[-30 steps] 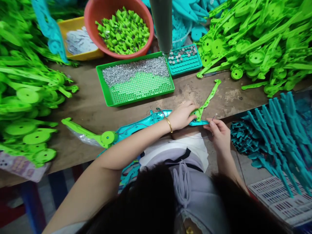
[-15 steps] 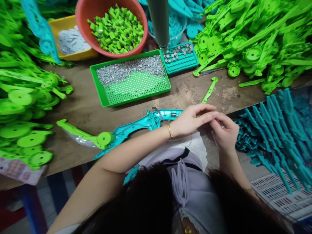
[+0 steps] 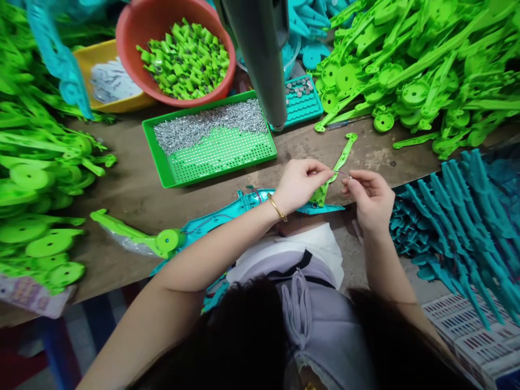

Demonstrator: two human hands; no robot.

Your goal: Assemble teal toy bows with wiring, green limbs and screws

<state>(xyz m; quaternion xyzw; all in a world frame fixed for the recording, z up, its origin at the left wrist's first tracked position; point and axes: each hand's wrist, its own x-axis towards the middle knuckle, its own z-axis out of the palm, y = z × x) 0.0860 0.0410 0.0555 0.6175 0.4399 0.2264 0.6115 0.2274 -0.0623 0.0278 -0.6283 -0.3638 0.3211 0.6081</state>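
A thin wire [image 3: 342, 173] runs between my two hands above the table's front edge. My left hand [image 3: 301, 181] pinches one end of it, wrist over the blue plastic bow-shaped piece [image 3: 215, 213]. With thumb and forefinger my right hand [image 3: 371, 197] grips the other end, where a tiny shiny bit shows. Below the hands, a green plastic arm [image 3: 344, 154] lies at the blue piece's right end. Another green arm with a round disc [image 3: 167, 242] sits at its left end. Red wires show along the blue piece, and my left forearm hides part of it.
A green tray [image 3: 195, 170] of screws stands ahead, beside a blue tray [image 3: 303, 108] of small metal discs. A dark tool [image 3: 260, 59] hangs above them. Behind are a red bowl [image 3: 124, 38] and a yellow bin [image 3: 134, 103]. Green parts [image 3: 406, 70] and blue parts [image 3: 459, 227] pile up right.
My hands have moved apart, and the wire now shows between them. My left hand has shifted left, uncovering the blue piece's right end. The hanging tool appears lower and larger.
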